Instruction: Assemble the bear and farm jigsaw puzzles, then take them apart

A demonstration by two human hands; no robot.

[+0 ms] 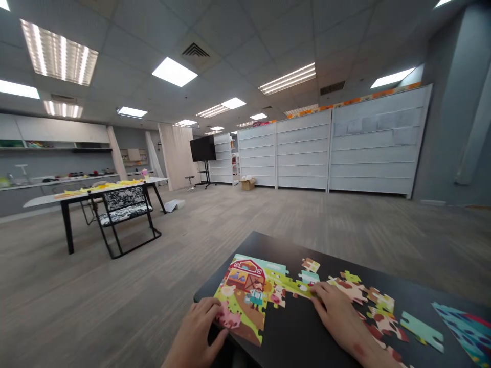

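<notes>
A partly joined jigsaw puzzle (245,301) of a farm, with a red barn, a farmer and a pink pig, lies on the black table. My left hand (201,327) rests at its lower left edge, fingertips touching the pig area and thumb spread apart from the fingers. My right hand (337,312) has its fingertips and thumb at the end of a green puzzle piece (304,288) with a sheep, on the right side of the joined part. Beside it lie a light blue piece (309,276) and a brown-and-white piece (310,264).
Several loose pieces with cow patterns (387,324) lie right of my right hand. Farther right are a pale green piece (422,329) and a blue patterned sheet (466,327). Across the room stand a chair (125,204), a white table (42,201) and white shelving panels (303,153).
</notes>
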